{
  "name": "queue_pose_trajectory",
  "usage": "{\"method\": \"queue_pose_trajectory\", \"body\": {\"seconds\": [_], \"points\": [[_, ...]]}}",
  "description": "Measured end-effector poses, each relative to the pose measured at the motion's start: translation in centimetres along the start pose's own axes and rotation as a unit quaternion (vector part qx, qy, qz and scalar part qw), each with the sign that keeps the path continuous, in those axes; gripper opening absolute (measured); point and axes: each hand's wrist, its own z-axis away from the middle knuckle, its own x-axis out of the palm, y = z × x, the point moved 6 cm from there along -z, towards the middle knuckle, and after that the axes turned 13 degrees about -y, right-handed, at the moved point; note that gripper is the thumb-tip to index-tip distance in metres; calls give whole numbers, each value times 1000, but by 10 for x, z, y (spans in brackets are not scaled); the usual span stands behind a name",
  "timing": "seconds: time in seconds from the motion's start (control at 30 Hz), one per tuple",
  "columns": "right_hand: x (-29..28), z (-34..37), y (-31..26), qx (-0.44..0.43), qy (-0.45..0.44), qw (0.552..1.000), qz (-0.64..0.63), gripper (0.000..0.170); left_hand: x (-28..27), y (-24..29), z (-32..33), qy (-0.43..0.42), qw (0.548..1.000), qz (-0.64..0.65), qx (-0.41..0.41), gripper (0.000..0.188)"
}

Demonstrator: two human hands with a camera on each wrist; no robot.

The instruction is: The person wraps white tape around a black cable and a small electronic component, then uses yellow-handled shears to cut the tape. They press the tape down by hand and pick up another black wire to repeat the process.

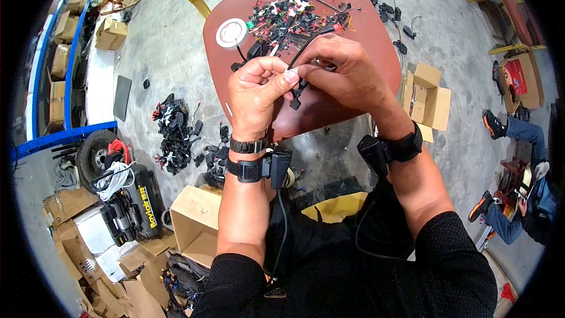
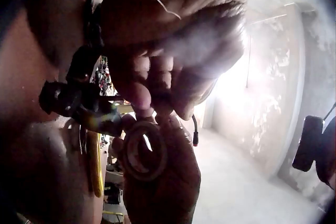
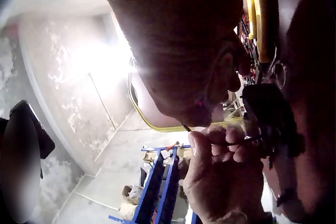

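Over the front half of a brown-red stool-like table [image 1: 235, 91], both hands meet at a thin black cable [image 1: 306, 44] with a red end. My left hand [image 1: 256, 94] pinches it between thumb and fingers. From the other side my right hand [image 1: 350, 73] grips the same cable, fingertips touching the left thumb. A black plastic connector [image 1: 296, 103] hangs just below the fingertips. In the left wrist view dark connector bodies [image 2: 79, 100] show beside the fingers. The right wrist view has the left hand [image 3: 223, 176] with its thumb against the cable.
Behind the hands lies a pile of small connectors and wire scraps [image 1: 294, 20], beside a white tape roll [image 1: 232, 33]. Black cable bundles [image 1: 173, 135] lie on the floor at left. Open cardboard boxes [image 1: 426, 97] stand around. Another person's legs [image 1: 524, 135] are at right.
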Motion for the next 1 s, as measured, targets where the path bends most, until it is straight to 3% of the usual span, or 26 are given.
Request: {"method": "queue_pose_trajectory", "body": {"seconds": [0.17,0.47,0.77,1.0], "points": [[1,1,4,0,-9,1000,-13,8,2,-1,1,-4,999,33,15,10],[2,3,15,89,-41,990,-98,12,3,1,-3,-20,999,26,-2,9],[-1,-5,14,19,4,997,-71,15,0,4,-9,-12,1000,16,17,9],[-1,-8,14,41,13,997,-71,15,-2,4,-13,-18,999,0,28,12]]}}
